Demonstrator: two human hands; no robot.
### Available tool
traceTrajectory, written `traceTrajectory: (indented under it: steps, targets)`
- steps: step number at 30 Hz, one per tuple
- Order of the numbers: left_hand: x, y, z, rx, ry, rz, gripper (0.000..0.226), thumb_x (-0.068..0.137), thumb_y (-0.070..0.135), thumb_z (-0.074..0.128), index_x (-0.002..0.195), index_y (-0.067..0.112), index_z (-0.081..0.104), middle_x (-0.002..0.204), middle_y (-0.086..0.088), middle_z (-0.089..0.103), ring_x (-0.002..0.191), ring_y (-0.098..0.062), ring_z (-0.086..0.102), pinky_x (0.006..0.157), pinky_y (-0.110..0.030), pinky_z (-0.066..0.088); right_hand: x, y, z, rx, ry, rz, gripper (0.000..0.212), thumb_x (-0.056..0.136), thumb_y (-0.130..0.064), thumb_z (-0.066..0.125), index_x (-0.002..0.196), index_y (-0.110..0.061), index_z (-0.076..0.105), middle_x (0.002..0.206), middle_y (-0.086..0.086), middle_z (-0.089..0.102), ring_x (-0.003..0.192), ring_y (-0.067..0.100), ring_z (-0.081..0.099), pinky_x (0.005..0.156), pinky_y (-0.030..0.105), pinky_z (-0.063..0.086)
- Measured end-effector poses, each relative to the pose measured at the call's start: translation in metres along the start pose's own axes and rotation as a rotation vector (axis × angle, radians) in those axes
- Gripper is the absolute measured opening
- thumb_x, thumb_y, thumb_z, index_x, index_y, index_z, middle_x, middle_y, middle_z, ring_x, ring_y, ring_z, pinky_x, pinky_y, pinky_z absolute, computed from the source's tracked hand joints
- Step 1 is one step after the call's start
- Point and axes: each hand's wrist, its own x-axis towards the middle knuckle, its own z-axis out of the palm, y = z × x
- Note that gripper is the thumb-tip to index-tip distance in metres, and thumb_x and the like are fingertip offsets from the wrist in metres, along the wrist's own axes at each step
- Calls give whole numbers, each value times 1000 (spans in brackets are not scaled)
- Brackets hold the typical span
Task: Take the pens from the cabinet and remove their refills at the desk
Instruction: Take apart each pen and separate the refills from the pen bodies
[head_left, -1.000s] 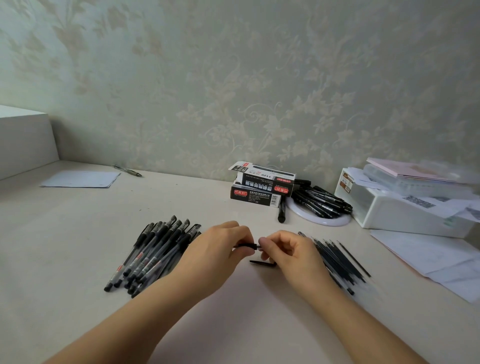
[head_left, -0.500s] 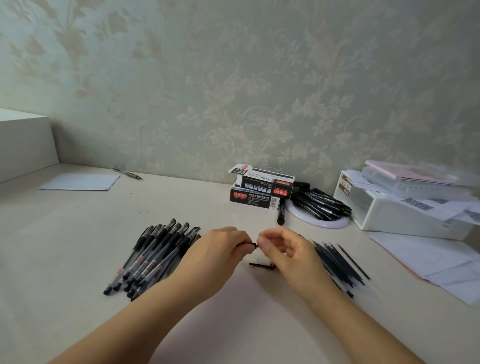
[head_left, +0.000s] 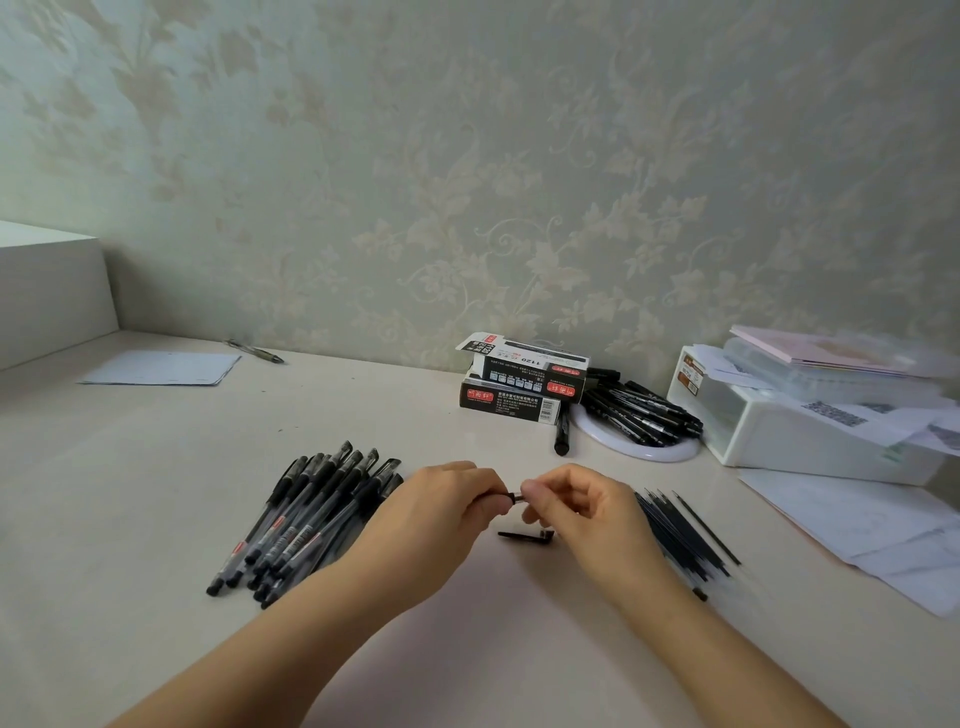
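Observation:
My left hand (head_left: 439, 512) grips a black pen (head_left: 511, 498), most of it hidden inside the fist. My right hand (head_left: 584, 512) pinches the short exposed end of that pen between thumb and fingertips. A black pen cap (head_left: 524, 535) lies on the desk (head_left: 130, 493) just below the two hands. A pile of several black gel pens (head_left: 306, 514) lies to the left of my left hand. A fan of thin dark refills (head_left: 685, 535) lies to the right of my right hand.
Two stacked pen boxes (head_left: 519, 384) stand by the wall, beside a white ring (head_left: 644, 452) loaded with black pens. A white plastic box (head_left: 800, 431) with papers sits at the right. Loose sheets (head_left: 883, 530) lie in front of it. A paper (head_left: 161, 368) and a pen (head_left: 254, 351) lie far left.
The two hands have closed toward each other, so less of the pen shows between them. The view has tilted slightly; nothing else on the desk has moved.

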Motion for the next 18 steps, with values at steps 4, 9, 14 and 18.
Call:
traceTrajectory:
  steps: [4,9,14,18]
  targets:
    - [0,1,0,-26,-11,-8,16,99,35,47,100,32,63,77,15,57,71,-1,52,64,-23,42,0,-1,-1,53,-8,-1,2,86,-15,73,87,-16,72,78,0,76,76,7,70,72,13,52]
    - [-1,3,-2,-58,-11,-41,15,100,34,43,99,34,58,70,9,60,64,-3,51,62,-26,44,-1,-4,-1,86,30,-45,12,85,-4,72,88,-16,73,87,0,75,83,11,69,76,15,53]
    - [-2,2,-4,-44,27,-90,15,101,32,40,103,34,55,72,6,60,62,-9,50,65,-36,47,1,-5,-10,-5,133,-79,11,84,-12,76,85,-22,72,83,-6,74,78,6,67,74,12,50]
    - [-4,1,-5,-32,-4,-98,24,101,26,39,117,41,49,80,6,60,77,-13,54,75,-38,48,-2,-5,-11,-232,52,-133,13,84,-15,75,79,-26,72,78,-11,71,71,0,62,68,11,48]
